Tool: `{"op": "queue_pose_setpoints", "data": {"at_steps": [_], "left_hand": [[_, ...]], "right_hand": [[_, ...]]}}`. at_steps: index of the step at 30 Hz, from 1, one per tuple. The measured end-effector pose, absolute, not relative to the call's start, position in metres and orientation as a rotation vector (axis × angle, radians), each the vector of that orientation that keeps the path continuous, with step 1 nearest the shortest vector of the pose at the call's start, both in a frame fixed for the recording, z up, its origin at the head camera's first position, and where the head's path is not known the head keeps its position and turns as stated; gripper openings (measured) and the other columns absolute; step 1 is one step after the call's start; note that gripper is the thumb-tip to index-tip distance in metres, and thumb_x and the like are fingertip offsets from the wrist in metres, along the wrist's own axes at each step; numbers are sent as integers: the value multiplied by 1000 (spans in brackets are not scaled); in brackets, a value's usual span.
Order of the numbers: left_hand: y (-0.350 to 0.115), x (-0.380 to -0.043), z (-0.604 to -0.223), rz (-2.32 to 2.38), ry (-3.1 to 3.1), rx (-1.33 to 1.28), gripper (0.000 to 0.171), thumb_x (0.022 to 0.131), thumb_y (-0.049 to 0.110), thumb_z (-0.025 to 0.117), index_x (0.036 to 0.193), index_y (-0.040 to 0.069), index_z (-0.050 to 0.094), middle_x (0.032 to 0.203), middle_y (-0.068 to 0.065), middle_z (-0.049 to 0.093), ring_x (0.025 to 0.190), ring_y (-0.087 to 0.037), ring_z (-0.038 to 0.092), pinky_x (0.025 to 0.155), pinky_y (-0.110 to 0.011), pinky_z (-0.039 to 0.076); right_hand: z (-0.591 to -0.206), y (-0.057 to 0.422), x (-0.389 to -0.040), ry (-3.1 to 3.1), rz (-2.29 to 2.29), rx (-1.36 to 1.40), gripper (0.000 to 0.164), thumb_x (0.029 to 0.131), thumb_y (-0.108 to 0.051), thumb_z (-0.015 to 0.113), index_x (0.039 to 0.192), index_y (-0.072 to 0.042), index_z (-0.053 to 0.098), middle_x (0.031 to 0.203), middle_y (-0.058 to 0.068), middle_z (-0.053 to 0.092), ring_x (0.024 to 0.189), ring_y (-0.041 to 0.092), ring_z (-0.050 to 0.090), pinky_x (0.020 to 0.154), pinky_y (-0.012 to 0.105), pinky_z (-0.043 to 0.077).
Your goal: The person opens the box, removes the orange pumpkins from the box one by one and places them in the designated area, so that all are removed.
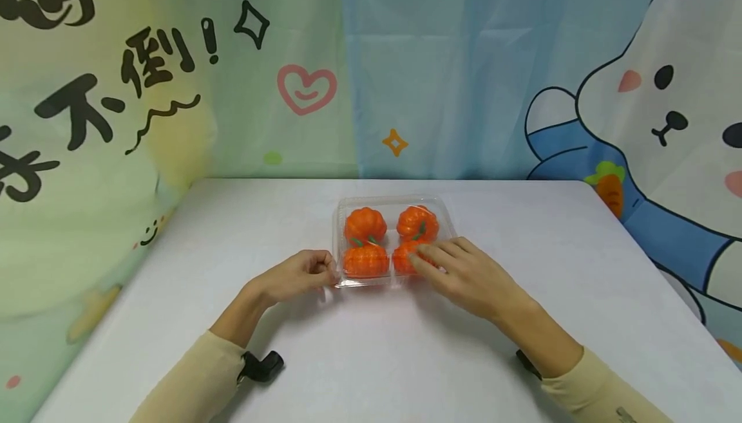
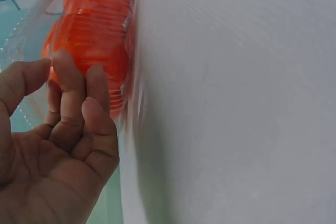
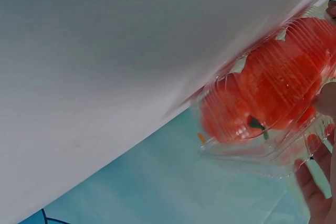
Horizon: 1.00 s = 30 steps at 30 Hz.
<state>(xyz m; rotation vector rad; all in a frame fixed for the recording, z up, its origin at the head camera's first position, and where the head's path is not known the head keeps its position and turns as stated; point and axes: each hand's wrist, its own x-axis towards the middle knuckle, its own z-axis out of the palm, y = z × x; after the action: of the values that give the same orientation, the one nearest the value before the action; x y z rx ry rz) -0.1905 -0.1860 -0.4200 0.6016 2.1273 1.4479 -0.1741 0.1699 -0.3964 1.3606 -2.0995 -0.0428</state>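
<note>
A clear plastic tray (image 1: 394, 202) holds several small orange toy pumpkins (image 1: 366, 261) with green stems, set in two rows. My left hand (image 1: 305, 275) pinches the near left corner of the tray, thumb and index finger meeting at its rim in the left wrist view; the other fingers curl loosely beside its wall. Over the near right pumpkin (image 1: 403, 258) lies my right hand (image 1: 464, 275), fingers loosely bent and fingertips right at it, partly covering it. In the right wrist view, the thumb (image 3: 326, 99) overlaps the ribbed tray wall (image 3: 236, 148), the other fingers spread above the rim.
The tray stands on a white table (image 1: 371, 358), toward its far side. A printed cloth backdrop (image 1: 406, 69) hangs right behind the table's far edge. Black wrist-worn devices, such as the left wrist camera (image 1: 262, 367), stick out below the sleeves.
</note>
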Motion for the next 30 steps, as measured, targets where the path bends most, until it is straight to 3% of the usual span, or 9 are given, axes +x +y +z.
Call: {"op": "queue_pose_setpoints", "data": {"at_steps": [2,4,8,11,12,24,26,28,30], "left_hand": [[-186,-191,-419,1454,2122,583,9,100,13,59,98,4,58,90,-16,68,91,-25,65,77,-27,52],[-186,-192,-417,1461,2116,563,9,100,12,59,97,4,58,89,-16,68,90,-25,65,77,-27,51],[-186,-194,-417,1475,2113,523,11,100,14,59,98,3,58,92,-17,69,88,-25,64,80,-30,51],[-186,-195,-419,1491,2123,489,12,101,15,58,102,3,58,94,-18,71,86,-25,64,82,-32,52],[-185,-195,-419,1500,2128,488,13,101,15,58,103,2,58,93,-18,71,85,-25,64,82,-33,52],[-177,-189,-414,1510,2221,573,8,92,1,61,96,1,53,76,-13,65,69,-14,54,59,-20,35],[-175,-188,-414,1490,2245,610,9,91,-1,61,95,1,53,75,-12,65,69,-16,55,59,-20,36],[-173,-187,-414,1467,2265,643,10,90,-3,60,95,1,53,74,-10,65,71,-18,58,60,-20,38],[-172,-187,-415,1445,2284,658,10,90,-3,60,95,2,53,75,-9,65,73,-21,59,62,-20,40]], "right_hand": [[-397,173,-175,-2118,-41,1337,50,80,-5,85,126,-8,67,117,13,69,102,33,67,87,44,56],[-397,175,-176,-2113,-28,1337,52,78,-3,87,126,-8,67,117,14,68,101,34,67,85,46,57],[-399,177,-178,-2041,-12,1386,25,101,0,59,124,-4,66,116,17,67,95,35,68,79,44,58],[-399,177,-179,-1969,-30,1405,37,111,-3,31,123,-1,67,116,19,68,91,34,68,75,41,58],[-400,177,-179,-1949,-36,1408,40,112,-3,28,122,-1,67,116,19,69,89,33,68,74,40,58],[-389,177,-180,-1932,-59,1422,49,114,-14,25,122,6,68,119,23,71,88,33,71,74,39,61],[-386,177,-180,-1947,-54,1426,43,113,-15,32,123,6,68,121,23,70,90,34,70,76,39,61],[-381,177,-181,-1960,-53,1432,29,107,-11,53,125,7,68,123,23,70,92,34,70,78,40,61],[-375,179,-182,-1976,-53,1428,35,95,-7,72,127,6,67,125,23,69,96,35,69,80,41,60]]}}
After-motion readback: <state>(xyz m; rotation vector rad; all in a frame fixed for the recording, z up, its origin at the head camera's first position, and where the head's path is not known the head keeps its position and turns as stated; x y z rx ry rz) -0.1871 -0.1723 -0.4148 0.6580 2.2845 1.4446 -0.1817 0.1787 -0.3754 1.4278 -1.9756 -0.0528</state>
